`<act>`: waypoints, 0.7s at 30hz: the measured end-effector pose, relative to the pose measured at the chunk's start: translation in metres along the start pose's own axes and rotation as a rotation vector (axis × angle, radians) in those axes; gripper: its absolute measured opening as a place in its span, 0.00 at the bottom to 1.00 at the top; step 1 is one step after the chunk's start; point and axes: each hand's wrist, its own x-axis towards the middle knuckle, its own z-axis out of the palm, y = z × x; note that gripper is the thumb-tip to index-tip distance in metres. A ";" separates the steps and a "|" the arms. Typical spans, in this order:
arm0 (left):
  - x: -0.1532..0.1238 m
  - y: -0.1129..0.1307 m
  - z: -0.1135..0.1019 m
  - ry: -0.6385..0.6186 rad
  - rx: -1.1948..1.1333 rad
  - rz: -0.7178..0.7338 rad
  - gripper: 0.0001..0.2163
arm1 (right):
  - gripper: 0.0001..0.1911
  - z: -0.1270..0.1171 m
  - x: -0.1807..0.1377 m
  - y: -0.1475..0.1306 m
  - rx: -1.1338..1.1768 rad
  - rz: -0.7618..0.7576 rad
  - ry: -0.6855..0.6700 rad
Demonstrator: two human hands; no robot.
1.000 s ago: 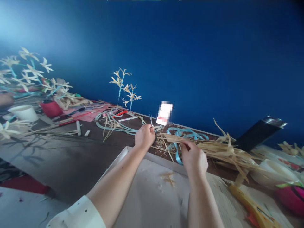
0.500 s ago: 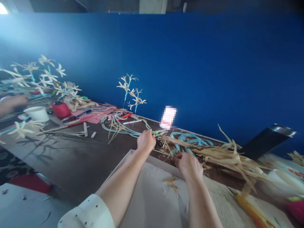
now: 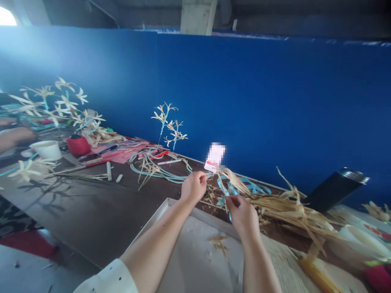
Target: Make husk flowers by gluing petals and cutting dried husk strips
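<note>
My right hand (image 3: 243,212) pinches a thin strip of dried husk (image 3: 222,183), which rises from the fingertips and leans toward the back. A bit of light blue ribbon shows just below those fingers. Left of it, my left hand (image 3: 194,187) is closed, fingers curled away from the camera; what they hold, if anything, is hidden. Small straw-coloured scraps (image 3: 213,195) lie on the table between the hands. Behind my right hand are a tangle of blue ribbon (image 3: 252,186) and a bundle of long dried husks (image 3: 284,207).
Pale green tubing (image 3: 159,174) lies behind my left hand. Two husk-flower stems (image 3: 161,129) stand before the blue partition (image 3: 275,101). A black flask (image 3: 334,191) leans at the right. At the left are a white cup (image 3: 49,150), red thread (image 3: 78,145) and a co-worker's arm (image 3: 18,138).
My right hand has lifted slightly, and a husk strip now stands up from its fingers. My left hand has shifted a little right. The whole view has tilted up slightly.
</note>
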 end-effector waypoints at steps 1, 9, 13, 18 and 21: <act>0.000 0.001 0.001 -0.040 -0.035 0.007 0.10 | 0.13 0.003 0.001 0.002 0.092 -0.032 0.008; -0.002 0.006 0.004 -0.316 -0.381 -0.047 0.21 | 0.15 0.011 0.006 0.002 0.561 -0.128 0.007; -0.001 0.009 0.003 -0.330 -0.556 -0.049 0.20 | 0.16 0.012 0.004 -0.001 0.597 -0.179 -0.082; 0.001 0.009 0.003 -0.295 -0.630 -0.058 0.15 | 0.18 0.014 0.005 -0.001 0.605 -0.175 -0.089; 0.000 0.011 0.002 -0.299 -0.621 -0.039 0.14 | 0.20 0.013 0.002 -0.005 0.613 -0.180 -0.085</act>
